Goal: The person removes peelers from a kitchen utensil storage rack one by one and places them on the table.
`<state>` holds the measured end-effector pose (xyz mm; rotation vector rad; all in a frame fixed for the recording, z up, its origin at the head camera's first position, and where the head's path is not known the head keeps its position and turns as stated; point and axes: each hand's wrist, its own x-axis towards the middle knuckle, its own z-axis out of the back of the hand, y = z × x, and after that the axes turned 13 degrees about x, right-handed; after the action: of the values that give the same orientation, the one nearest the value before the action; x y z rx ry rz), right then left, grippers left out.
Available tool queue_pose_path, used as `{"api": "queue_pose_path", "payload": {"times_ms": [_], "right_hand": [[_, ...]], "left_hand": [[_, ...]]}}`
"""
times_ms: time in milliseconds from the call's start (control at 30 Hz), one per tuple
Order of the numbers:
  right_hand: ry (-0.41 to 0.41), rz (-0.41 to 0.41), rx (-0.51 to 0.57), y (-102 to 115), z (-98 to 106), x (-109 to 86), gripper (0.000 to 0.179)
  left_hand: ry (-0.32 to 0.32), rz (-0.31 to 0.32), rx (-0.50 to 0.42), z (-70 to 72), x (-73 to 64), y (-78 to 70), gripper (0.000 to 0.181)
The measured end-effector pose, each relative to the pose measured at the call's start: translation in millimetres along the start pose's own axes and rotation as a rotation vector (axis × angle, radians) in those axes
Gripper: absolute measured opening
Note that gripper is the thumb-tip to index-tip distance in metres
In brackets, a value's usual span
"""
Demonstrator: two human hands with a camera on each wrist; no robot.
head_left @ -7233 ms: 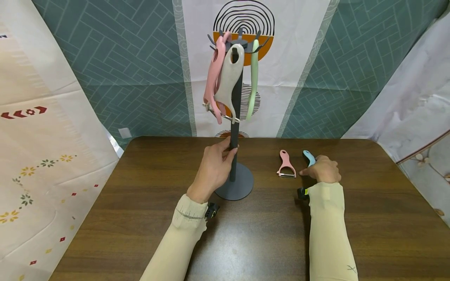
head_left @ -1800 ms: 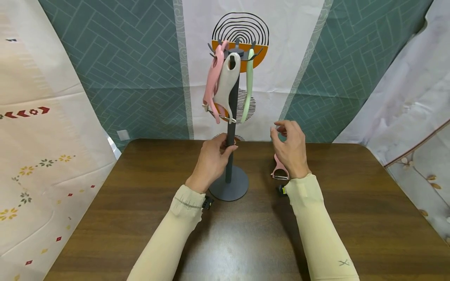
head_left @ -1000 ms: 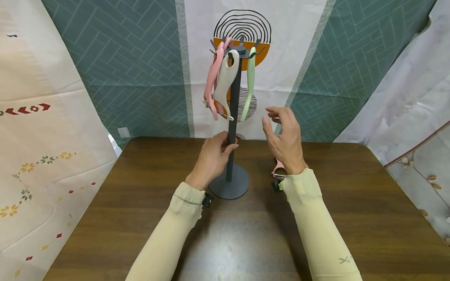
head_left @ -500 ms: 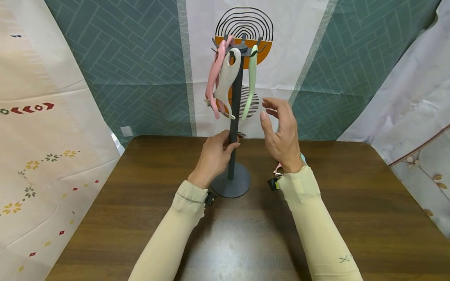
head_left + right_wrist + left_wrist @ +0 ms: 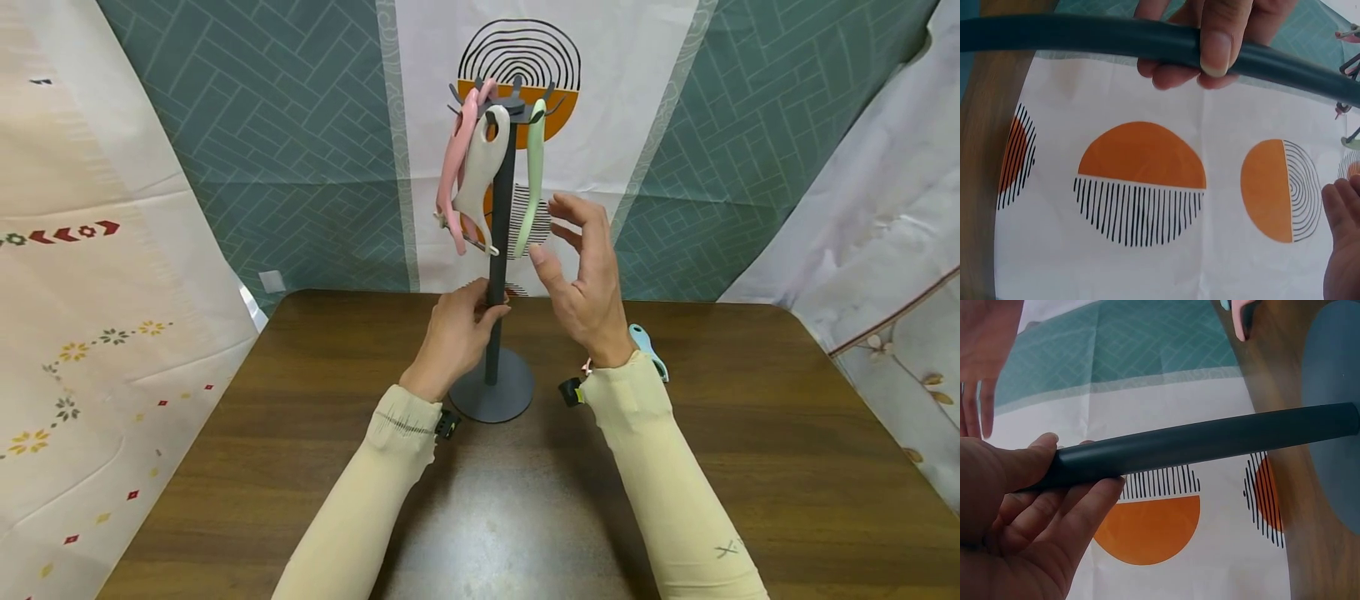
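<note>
A dark grey hanging rack stands upright, and my left hand (image 5: 453,337) grips its pole (image 5: 501,200) low down, thumb on one side and fingers on the other. From the rack's hooks hang a pink peeler (image 5: 455,167), a white peeler (image 5: 483,162) and a pale green peeler (image 5: 535,167); more pink shows behind the first. My right hand (image 5: 588,292) is raised just right of the green peeler, fingers apart and slightly bent, touching nothing. Behind its wrist lie a blue peeler (image 5: 647,346) and another pink peeler (image 5: 1243,319), mostly hidden in the head view.
The rack's round base (image 5: 495,396) rests on a brown wooden table (image 5: 315,417). A patterned cloth (image 5: 300,125) hangs behind the table's far edge, with more cloth at both sides.
Several seconds ago my right hand was at the blue peeler on the table. It rose, and lately it has moved left toward the green peeler. My left hand stays on the pole.
</note>
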<state>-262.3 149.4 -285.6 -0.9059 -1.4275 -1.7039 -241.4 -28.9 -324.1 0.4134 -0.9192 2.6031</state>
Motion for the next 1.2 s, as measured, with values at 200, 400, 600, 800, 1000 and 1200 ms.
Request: {"api": "queue_pose_path", "payload": {"times_ms": [200, 400, 600, 800, 1000, 1200], "right_hand": [[0.009, 0.012, 0.081, -0.5, -6.2, 4.1, 0.075], [0.016, 0.003, 0.074, 2.0, -10.6, 7.0, 0.069], [0.030, 0.006, 0.061, 15.1, -15.6, 9.9, 0.066], [0.029, -0.009, 0.070, 36.1, -18.2, 11.6, 0.062], [0.033, 0.021, 0.064, 15.8, -13.9, 7.3, 0.063], [0.049, 0.069, 0.025, 9.9, -9.4, 5.1, 0.063]], "left_hand": [[-0.007, -0.001, 0.015, 0.7, 0.5, -0.5, 0.014], [-0.008, -0.003, 0.034, 0.9, 0.4, 0.0, 0.015], [-0.014, -0.001, 0.016, 1.7, 1.8, 0.0, 0.014], [-0.011, 0.007, 0.009, 0.8, 1.4, 0.6, 0.013], [-0.011, 0.014, 0.004, 0.1, 0.5, -0.6, 0.011], [0.000, 0.023, -0.023, -1.0, -0.7, 0.3, 0.013]]}}
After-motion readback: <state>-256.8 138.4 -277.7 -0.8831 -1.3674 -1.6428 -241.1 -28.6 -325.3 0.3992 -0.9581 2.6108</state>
